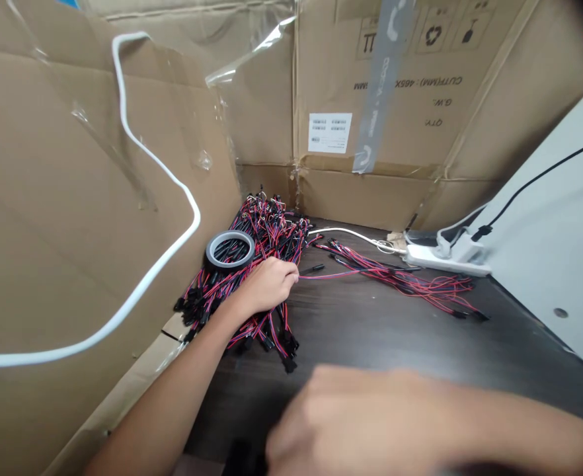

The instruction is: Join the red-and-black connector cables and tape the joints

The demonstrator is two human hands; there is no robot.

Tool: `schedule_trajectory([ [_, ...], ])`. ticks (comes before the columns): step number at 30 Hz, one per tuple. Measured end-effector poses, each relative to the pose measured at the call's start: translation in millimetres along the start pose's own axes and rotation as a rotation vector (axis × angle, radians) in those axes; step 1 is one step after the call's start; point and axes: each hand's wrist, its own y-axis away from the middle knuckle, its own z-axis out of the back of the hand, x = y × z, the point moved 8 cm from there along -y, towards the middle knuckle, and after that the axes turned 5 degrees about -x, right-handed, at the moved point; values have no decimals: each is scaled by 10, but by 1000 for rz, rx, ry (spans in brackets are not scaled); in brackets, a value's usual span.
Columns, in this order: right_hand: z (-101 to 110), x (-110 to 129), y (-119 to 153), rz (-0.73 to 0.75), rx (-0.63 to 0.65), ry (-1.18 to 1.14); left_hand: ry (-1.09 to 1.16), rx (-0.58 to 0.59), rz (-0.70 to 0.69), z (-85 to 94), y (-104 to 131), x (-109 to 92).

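My left hand (pixel 270 283) is over the right side of a large heap of red and black cables (pixel 266 228), its fingers pinched on a thin red cable (pixel 327 274) that stretches to the right. Close to the camera, my right hand (pixel 336 420) is blurred at the bottom centre; it looks curled, but its fingertips are hidden. A roll of dark grey tape (pixel 230 236) lies on the heap, left of my left hand. A smaller bundle of similar cables (pixel 410 279) lies on the dark table at the right.
A white power strip (pixel 447 260) with plugs stands behind the small bundle, by a white panel (pixel 549 251). Cardboard walls (pixel 266 119) close off the back and left. A thick white cable (pixel 157 264) hangs along the left cardboard.
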Motion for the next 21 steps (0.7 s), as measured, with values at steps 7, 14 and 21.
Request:
schedule_trajectory([
  [7,980,-975,472,-367,-515,377,78,3,-28,24,25,-132],
  [14,978,-1442,577,-407,-772,96,141,-22,-18,7,23,-225],
  [21,864,-1528,528,-440,-722,58,201,-22,10,-35,22,-200],
])
